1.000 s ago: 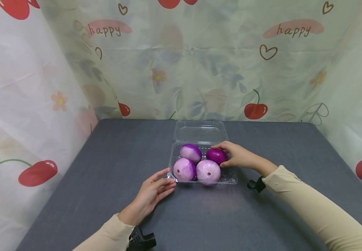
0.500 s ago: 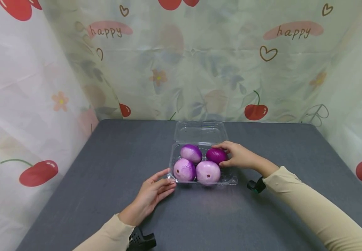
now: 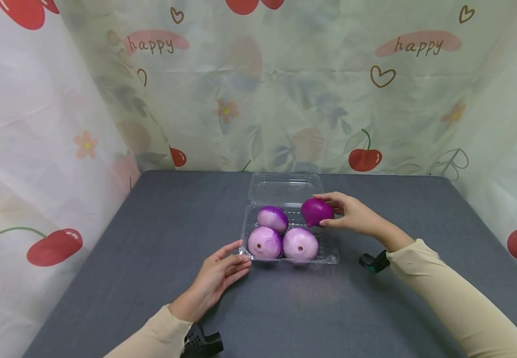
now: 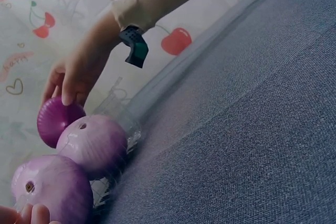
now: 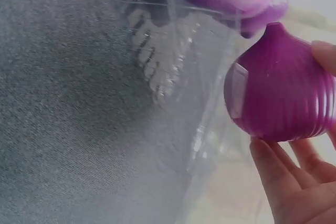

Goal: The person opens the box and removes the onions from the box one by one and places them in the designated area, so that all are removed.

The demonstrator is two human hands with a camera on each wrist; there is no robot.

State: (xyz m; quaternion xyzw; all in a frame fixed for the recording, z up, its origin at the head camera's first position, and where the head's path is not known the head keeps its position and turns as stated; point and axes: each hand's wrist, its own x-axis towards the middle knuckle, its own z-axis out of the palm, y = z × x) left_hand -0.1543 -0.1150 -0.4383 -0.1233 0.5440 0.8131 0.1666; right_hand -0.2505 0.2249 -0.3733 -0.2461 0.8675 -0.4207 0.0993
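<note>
A clear plastic clamshell box [image 3: 328,248] lies with its lid folded back, in the head view. Three purple onions are inside: one at the back left [image 3: 272,219], one at the front left [image 3: 264,242] and one at the front right [image 3: 300,244]. My right hand [image 3: 356,215] holds a darker purple onion [image 3: 317,212] between thumb and fingers, above the box's back right part. This onion's pointed tip shows in the right wrist view. At the near left corner, my left hand [image 3: 217,276] pinches the box; only its fingertips [image 4: 39,214] show in the left wrist view.
The box stands on a grey cloth-covered table [image 3: 177,219]. A printed curtain [image 3: 276,109] hangs behind the table and along both sides. Black devices are strapped to the left wrist [image 3: 202,343] and the right wrist [image 3: 374,261].
My right hand has lifted the dark purple onion up and slightly right from the box. The front right onion has shifted a little to the right. My left hand stays in place.
</note>
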